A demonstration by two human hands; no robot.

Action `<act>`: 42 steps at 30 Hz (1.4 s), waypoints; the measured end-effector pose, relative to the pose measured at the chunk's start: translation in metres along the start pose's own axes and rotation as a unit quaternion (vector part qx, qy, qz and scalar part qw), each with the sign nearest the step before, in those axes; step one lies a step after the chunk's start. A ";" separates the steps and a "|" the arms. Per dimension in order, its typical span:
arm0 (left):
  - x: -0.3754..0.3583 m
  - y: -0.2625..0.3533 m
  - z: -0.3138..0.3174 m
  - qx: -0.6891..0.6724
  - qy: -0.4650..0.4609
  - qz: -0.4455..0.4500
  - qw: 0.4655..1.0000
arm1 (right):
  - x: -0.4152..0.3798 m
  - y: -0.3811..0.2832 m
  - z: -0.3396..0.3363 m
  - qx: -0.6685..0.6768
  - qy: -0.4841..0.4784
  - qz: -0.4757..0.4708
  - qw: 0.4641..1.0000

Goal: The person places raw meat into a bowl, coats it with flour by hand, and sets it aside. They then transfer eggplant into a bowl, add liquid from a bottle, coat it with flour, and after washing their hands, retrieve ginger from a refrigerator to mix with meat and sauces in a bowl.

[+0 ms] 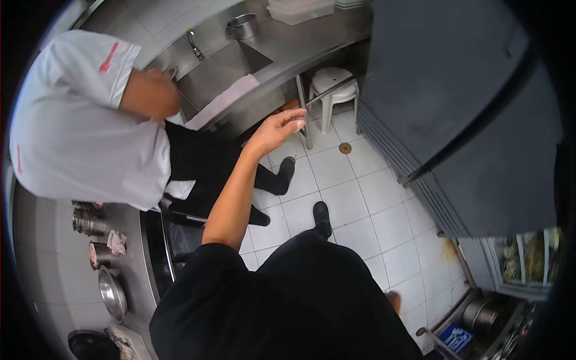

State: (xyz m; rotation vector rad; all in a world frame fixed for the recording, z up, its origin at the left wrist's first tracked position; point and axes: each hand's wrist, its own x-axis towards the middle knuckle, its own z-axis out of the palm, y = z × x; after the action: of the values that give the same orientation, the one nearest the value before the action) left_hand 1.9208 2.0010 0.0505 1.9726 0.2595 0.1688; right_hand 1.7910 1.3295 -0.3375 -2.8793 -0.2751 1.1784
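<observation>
My left hand (277,131) reaches out in mid-air over the tiled floor, its fingers loosely bent and apart, with nothing seen in it. Beyond it are the metal leg (303,111) of the sink counter and a white plastic stool (333,90). A small patch of skin by my right hip appears to be my right hand (393,301); my body hides most of it, fingers included. To the left, a person in a white shirt (90,120) bends at the steel sink (219,75), forearm blurred.
A tall grey cabinet (444,90) with a long dark handle stands at right. Below it are a glass-fronted section (522,258) and an open drawer (465,327) holding a pot. A counter at left bears a steel bowl (112,294). A metal pot (243,26) stands behind the sink.
</observation>
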 end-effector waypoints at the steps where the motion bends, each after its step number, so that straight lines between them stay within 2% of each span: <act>1: 0.012 -0.009 -0.013 -0.019 0.019 -0.018 0.999 | 0.040 -0.004 -0.040 0.212 0.035 0.120 0.969; 2: 0.026 -0.019 -0.027 -0.013 0.019 -0.026 0.999 | 0.058 -0.033 -0.099 0.177 0.154 0.083 0.969; 3: 0.045 -0.023 -0.042 -0.012 0.031 -0.022 0.999 | 0.101 -0.048 -0.137 0.304 0.133 0.105 0.937; 4: 0.066 -0.023 -0.058 -0.009 0.049 -0.014 0.999 | 0.134 -0.086 -0.194 0.212 0.196 0.031 0.957; 5: 0.072 -0.029 -0.062 -0.014 0.061 -0.023 0.998 | 0.131 -0.132 -0.255 0.108 0.242 -0.038 0.964; 7: 0.114 -0.037 -0.082 -0.106 0.069 -0.012 0.992 | 0.165 -0.221 -0.348 0.238 0.248 -0.116 0.932; 9: 0.154 -0.041 -0.104 -0.125 0.088 -0.010 0.988 | 0.164 -0.325 -0.440 0.154 0.278 -0.167 0.933; 10: 0.172 -0.039 -0.115 -0.140 0.102 -0.020 0.985 | 0.162 -0.374 -0.477 0.192 0.275 -0.191 0.922; 11: 0.190 -0.040 -0.128 -0.154 0.116 -0.028 0.981 | 0.168 -0.421 -0.506 0.232 0.271 -0.216 0.909; 13: 0.224 -0.055 -0.154 -0.195 0.155 -0.044 0.967 | 0.201 -0.495 -0.545 0.258 0.287 -0.351 0.853; 15: 0.248 -0.072 -0.184 -0.243 0.206 -0.077 0.945 | 0.215 -0.573 -0.581 0.246 0.288 -0.437 0.816; 17: 0.273 -0.104 -0.218 -0.330 0.270 -0.097 0.899 | 0.219 -0.651 -0.613 0.295 0.201 -0.499 0.790; 20: 0.309 -0.163 -0.283 -0.427 0.369 -0.103 0.819 | 0.263 -0.757 -0.636 0.347 0.070 -0.596 0.721; 23: 0.344 -0.213 -0.352 -0.433 0.475 -0.132 0.754 | 0.299 -0.853 -0.643 0.328 0.006 -0.639 0.695; 25: 0.365 -0.234 -0.391 -0.408 0.501 -0.170 0.744 | 0.304 -0.905 -0.652 0.266 -0.046 -0.624 0.733; 27: 0.385 -0.255 -0.429 -0.395 0.516 -0.196 0.734 | 0.305 -0.943 -0.663 0.182 -0.059 -0.616 0.765; 29: 0.404 -0.270 -0.452 -0.412 0.526 -0.232 0.707 | 0.327 -0.973 -0.653 0.129 -0.057 -0.638 0.757; 30: 0.417 -0.280 -0.464 -0.420 0.530 -0.248 0.694 | 0.332 -0.986 -0.654 0.120 -0.089 -0.623 0.768; 32: 0.434 -0.299 -0.487 -0.477 0.543 -0.233 0.651 | 0.339 -1.010 -0.651 0.100 -0.153 -0.588 0.788; 35: 0.449 -0.313 -0.515 -0.558 0.559 -0.182 0.585 | 0.357 -1.049 -0.635 -0.001 -0.100 -0.616 0.781; 38: 0.446 -0.301 -0.525 -0.618 0.582 -0.112 0.517 | 0.355 -1.095 -0.619 0.008 -0.150 -0.612 0.776; 41: 0.425 -0.288 -0.531 -0.561 0.546 -0.155 0.602 | 0.352 -1.140 -0.592 0.075 -0.170 -0.624 0.759; 42: 0.419 -0.280 -0.530 -0.499 0.537 -0.214 0.646 | 0.344 -1.152 -0.592 0.092 -0.185 -0.617 0.759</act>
State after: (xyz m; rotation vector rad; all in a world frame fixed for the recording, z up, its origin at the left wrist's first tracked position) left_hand 2.1707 2.6867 0.0075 0.4516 1.1135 0.9505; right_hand 2.2655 2.5511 -0.0562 -1.5188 -1.5943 1.2150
